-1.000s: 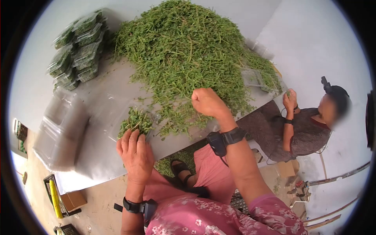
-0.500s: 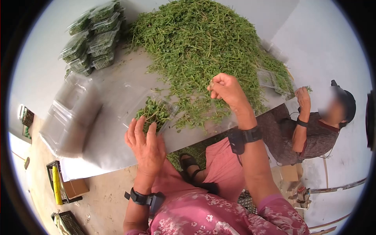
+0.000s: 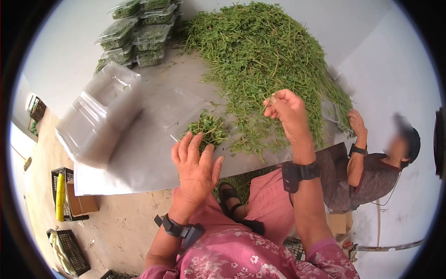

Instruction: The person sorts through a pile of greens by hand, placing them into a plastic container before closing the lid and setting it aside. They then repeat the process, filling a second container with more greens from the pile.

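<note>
- Fingers spread, the left hand (image 3: 194,162) lay at the near edge of a small mound of greens (image 3: 211,126), apparently touching it, at its 1 o'clock.
- Thumb and fingertips pressed together, the right hand (image 3: 290,114) hovered before the main heap (image 3: 265,51), at its 11 o'clock; whether it pinched a sprig could not be told.
- Picking and portioning seemed in hand; the next move likely called for bringing any good sprigs to the mound.
- Beyond, filled packs (image 3: 151,36) rose at the left hand's 11 o'clock, nested containers (image 3: 83,128) at 10.
- A co-worker's hand (image 3: 357,123) reached the heap's edge at the right hand's 3 o'clock.
</note>
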Tool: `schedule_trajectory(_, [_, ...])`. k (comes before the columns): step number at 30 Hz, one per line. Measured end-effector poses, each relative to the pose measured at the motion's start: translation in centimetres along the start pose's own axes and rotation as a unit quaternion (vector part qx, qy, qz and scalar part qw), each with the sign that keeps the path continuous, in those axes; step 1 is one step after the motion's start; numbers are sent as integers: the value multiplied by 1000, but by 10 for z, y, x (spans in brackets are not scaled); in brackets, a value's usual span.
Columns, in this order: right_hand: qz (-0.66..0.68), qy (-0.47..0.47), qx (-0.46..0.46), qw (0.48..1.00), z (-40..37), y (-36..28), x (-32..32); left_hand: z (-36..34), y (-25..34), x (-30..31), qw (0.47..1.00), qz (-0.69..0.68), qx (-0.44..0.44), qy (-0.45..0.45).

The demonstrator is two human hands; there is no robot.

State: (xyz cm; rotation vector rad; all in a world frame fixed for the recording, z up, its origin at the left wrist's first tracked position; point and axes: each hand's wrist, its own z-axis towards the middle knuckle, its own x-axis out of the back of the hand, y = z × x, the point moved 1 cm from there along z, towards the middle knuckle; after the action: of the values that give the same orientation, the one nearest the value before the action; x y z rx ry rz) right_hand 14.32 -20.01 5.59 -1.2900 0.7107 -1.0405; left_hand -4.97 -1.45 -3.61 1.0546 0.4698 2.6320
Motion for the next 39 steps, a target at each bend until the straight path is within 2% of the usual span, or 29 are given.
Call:
schedule_trajectory(5, [36,-9,107,994,-4,-25,-26,0,-1,2,1000,-16,8,6])
schedule_trajectory(10, [-8,-74,93,993,-21,-39,-74,-1,-2,4,999,-31,17,16])
schedule_trajectory(13, [-78,-152,94,981,-22,-11,-97,-3,-7,5,997,-64,35,39])
schedule_trajectory(16, [-190,-180,129,956,-27,-7,-108,-4,-10,6,992,-86,58,70])
schedule_trajectory(19, [-229,-162,184,942,-22,-9,-107,-5,-10,5,988,-101,74,86])
schedule_trajectory(22, [-240,-133,112,955,-19,-26,-100,-4,-11,6,990,-95,67,82])
schedule_trajectory(25, [-282,-118,128,943,-18,-46,-99,-5,-11,6,991,-99,65,69])
schedule_trajectory(28, [-321,-159,237,903,-17,-38,-99,-4,-12,6,992,-102,60,53])
schedule_trajectory(31, [-370,-214,222,876,-20,-30,-95,-4,-12,6,991,-112,52,52])
schedule_trajectory(34, [-371,-203,218,879,-11,-28,-81,-4,-13,5,992,-109,43,34])
schedule_trajectory(37, [-381,-264,75,883,-12,-40,-71,-2,-8,10,997,-76,28,3])
schedule_trajectory(39, [-391,-280,101,871,-16,-28,-66,1,-8,15,999,-44,14,-12])
